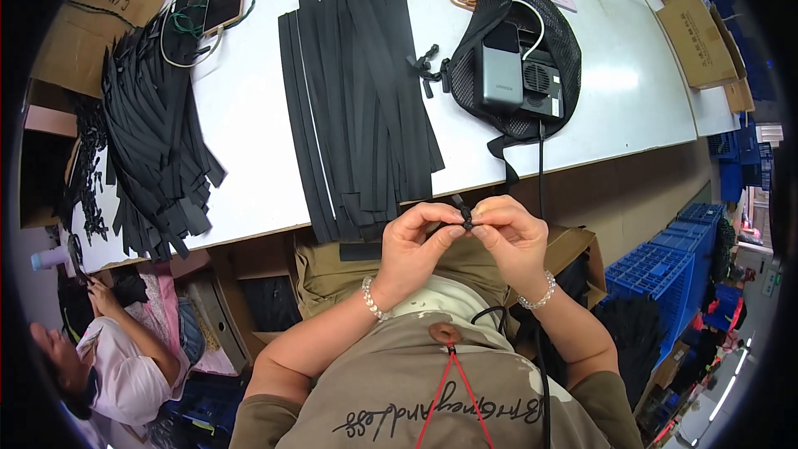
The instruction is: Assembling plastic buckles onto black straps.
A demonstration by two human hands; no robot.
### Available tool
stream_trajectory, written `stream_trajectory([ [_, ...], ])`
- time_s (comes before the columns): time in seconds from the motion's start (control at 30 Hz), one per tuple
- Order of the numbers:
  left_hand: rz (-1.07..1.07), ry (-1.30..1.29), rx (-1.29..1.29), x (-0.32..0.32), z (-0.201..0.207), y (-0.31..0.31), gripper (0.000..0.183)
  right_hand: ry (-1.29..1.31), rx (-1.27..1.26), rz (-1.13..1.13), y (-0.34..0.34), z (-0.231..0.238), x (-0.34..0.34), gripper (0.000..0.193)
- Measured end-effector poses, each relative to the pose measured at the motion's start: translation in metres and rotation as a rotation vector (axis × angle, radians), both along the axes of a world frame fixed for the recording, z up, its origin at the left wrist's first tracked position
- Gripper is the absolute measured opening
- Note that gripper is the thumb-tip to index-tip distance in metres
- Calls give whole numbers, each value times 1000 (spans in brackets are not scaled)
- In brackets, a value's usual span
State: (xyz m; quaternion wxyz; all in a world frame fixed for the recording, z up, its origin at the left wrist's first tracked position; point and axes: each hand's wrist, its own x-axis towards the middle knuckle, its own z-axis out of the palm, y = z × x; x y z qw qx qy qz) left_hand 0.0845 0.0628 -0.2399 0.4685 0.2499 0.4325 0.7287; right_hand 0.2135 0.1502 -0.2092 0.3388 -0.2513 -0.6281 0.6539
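Observation:
Close to my body, just off the table's front edge, both hands meet at a small black fitting (465,213), too small to tell its exact kind. My left hand (418,243) pinches one side of it between thumb and forefinger. With the same kind of grip, my right hand (515,239) has hold of the other side. Long flat black straps (357,100) lie in a stack on the white table beyond my hands. Several small black pieces (427,66) rest between that stack and a black mesh bag (561,29), which holds a grey power bank (500,75).
A heap of black strips (158,141) covers the table's left side, near a phone (225,2) with cables. Cardboard boxes (702,40) stand at the far right; blue crates (657,262) lie below. A co-worker (125,357) sits at lower left. A black cable (542,166) hangs beside my right hand.

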Motion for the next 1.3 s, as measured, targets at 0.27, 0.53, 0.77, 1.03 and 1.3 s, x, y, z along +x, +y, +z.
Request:
stream_trajectory([
  [0.27, -101, 552, -47, -19, 19, -3, 8, -75, 137, -30, -6, 13, -1, 10],
  [0.53, -75, 370, -147, -10, 15, -4, 10, -78, 4, -98, -11, 25, -9, 18],
  [0.77, -69, 525, -36, -16, 24, -4, 7, -104, 67, 29, -4, 19, -1, 18],
  [1.03, -3, 588, 42, -16, 26, -1, 7, -40, -207, 9, -6, 15, -2, 14],
  [1.3, 22, 596, 83, -21, 20, 0, 10, -4, -172, -24, -12, 23, -7, 12],
])
